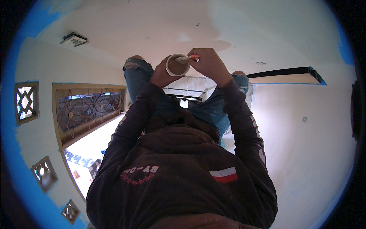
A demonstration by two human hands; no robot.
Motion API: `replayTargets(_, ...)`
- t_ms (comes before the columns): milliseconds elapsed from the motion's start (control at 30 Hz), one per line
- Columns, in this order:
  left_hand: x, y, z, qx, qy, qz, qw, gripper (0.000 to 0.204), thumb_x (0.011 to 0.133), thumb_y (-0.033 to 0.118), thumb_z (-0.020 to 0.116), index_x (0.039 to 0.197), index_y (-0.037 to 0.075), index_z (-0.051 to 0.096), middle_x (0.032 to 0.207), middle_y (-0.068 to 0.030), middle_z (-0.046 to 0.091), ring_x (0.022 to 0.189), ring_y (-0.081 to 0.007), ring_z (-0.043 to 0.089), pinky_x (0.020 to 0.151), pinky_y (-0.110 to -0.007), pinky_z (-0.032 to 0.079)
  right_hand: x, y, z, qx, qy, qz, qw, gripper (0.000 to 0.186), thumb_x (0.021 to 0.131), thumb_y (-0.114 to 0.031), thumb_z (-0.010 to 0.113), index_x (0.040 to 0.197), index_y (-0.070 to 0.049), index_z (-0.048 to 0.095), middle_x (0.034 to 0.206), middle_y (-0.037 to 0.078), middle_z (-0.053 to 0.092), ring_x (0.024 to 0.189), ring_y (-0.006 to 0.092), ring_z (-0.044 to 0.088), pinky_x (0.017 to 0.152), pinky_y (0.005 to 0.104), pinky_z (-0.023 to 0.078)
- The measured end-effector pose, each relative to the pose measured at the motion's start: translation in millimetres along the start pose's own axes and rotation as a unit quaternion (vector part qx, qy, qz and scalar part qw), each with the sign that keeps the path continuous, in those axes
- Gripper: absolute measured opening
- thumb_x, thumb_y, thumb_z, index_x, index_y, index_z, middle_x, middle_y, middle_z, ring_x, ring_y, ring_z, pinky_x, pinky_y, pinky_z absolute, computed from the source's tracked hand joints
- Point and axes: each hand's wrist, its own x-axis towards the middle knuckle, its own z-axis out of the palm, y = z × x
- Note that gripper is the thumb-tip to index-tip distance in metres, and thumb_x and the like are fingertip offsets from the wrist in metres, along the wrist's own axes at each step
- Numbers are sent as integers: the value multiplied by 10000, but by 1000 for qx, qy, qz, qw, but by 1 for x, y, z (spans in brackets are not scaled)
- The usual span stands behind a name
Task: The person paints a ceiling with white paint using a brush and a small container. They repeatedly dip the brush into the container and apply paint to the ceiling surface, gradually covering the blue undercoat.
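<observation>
My left hand (163, 73) is wrapped round a small pale cup (167, 66) and holds it up in front of my knees. Brownish-grey, paint-like stuff lies inside the cup. With bent, closed fingers my right hand (209, 64) grips a small paintbrush (183, 60) by its orange-red handle. The brush's whitish end is over the cup's mouth and appears to touch the contents. Both hands are close together, above my spread legs in torn blue jeans (139, 76).
A dark-edged ledge (282, 73) juts out at the right. On the left are a grilled wooden window frame (89, 110) and patterned vent openings (26, 102). A square fixture (75, 39) sits at the upper left. Blue paint (38, 23) borders pale surfaces.
</observation>
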Motion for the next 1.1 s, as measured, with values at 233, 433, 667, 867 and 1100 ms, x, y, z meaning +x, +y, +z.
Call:
replayTargets(233,2,-4,4,-26,6,-2,1000,775,729,219,948,1377,60,555,1313,-119,660,1213,-251,657,1025,-391,543,-1,6,26,44,25,16,999,179,913,-173,720,984,-12,748,829,182,737,712,308,722,669,364,566)
replayTargets(433,1,1,4,-42,12,4,999,731,751,211,937,1366,71,566,1298,-113,670,1200,-238,665,1017,-379,548,-4,5,31,87,9,42,995,189,897,-190,708,951,-13,744,864,207,733,793,393,715,747,447,573)
replayTargets(667,2,1,2,-3,11,2,1000,751,744,240,943,1366,73,557,1308,-122,658,1202,-248,662,1018,-387,548,-4,5,19,57,-20,18,998,178,895,-203,703,971,-53,759,853,188,736,784,382,717,739,453,572)
replayTargets(867,0,-12,7,14,21,36,999,807,741,278,946,1395,69,522,1320,-128,640,1225,-256,644,1039,-392,536,-6,5,22,4,-6,-17,1000,190,916,-182,707,1037,-45,759,879,171,748,756,364,709,724,404,573)
replayTargets(1100,-2,-15,7,41,7,67,997,901,703,282,971,1430,60,488,1376,-147,599,1252,-278,630,1058,-410,534,-9,8,33,-31,-20,-8,999,198,908,-217,678,1042,-97,760,872,163,745,798,376,720,757,463,586)
